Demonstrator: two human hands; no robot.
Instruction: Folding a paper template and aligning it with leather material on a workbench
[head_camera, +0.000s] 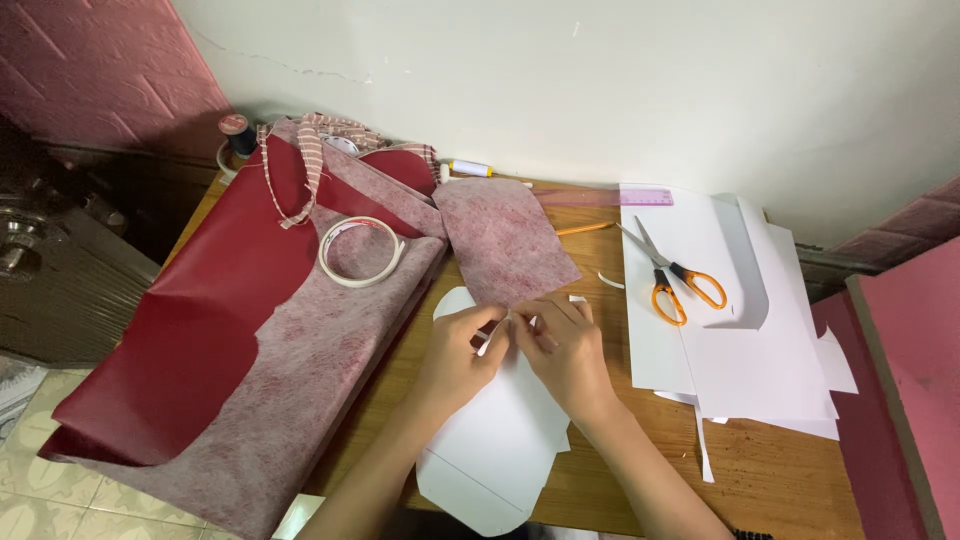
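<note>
On the desk (770, 470) we see orange-handled scissors (672, 277) lying on a stack of white sheets (760, 350), with a pink ruler (615, 197) above them by the wall (600, 80) and a pencil (583, 229) just left of the sheets. A tape roll (360, 252) rests on red leatherette (190, 330) that drapes off the desk's left edge, its grey-pink backing (300, 400) turned up. A striped strap (305, 165) lies across the top, near a thread spool (236, 130) and a small white spool (470, 168).
</note>
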